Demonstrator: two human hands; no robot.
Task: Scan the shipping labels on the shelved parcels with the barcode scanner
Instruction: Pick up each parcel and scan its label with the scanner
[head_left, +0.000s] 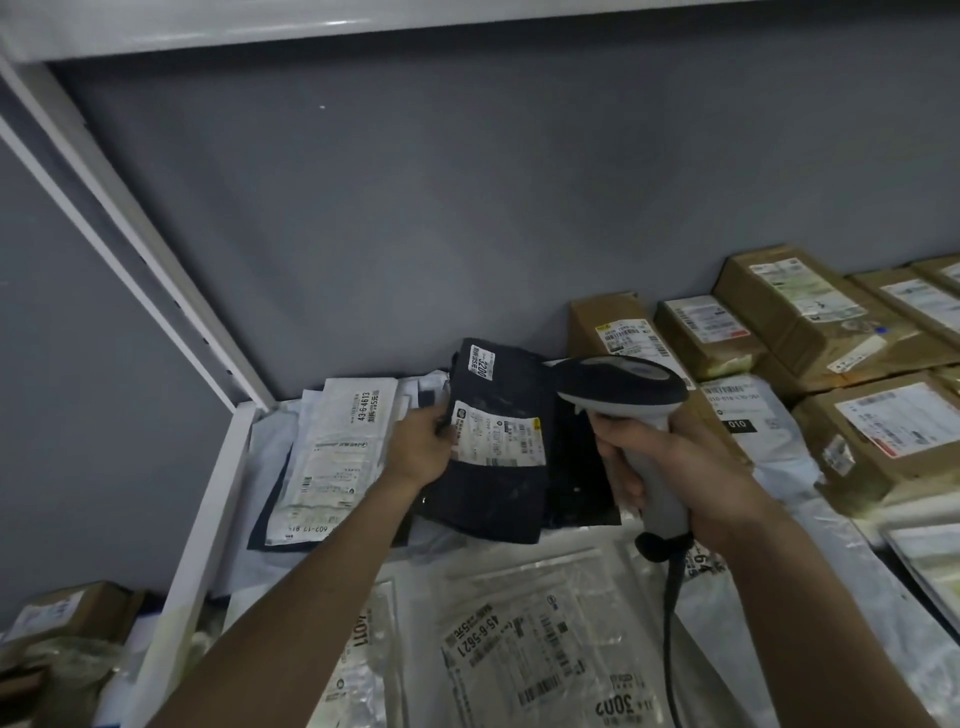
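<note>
Holding the barcode scanner (626, 387) by its grey handle, the right hand (691, 467) is wrapped firmly around it, with the scanner's dark head aimed leftward at the shipping label (498, 434) on a black poly mailer (498, 483). The left hand (423, 449) pinches that mailer's left edge, fingers closed on it and tilting it up toward the scanner. No beam or light is visible on the label, so whether this scan has registered cannot be told. Just left of the left hand lies a white mailer (332, 457) with its label face up; below both hands are clear plastic mailers (524, 654), and to the right of the right hand stand taped cardboard boxes (800, 306). Judging by how many labelled parcels sit around the hands, most of the shelf seems left to scan; nothing marks which are done.
</note>
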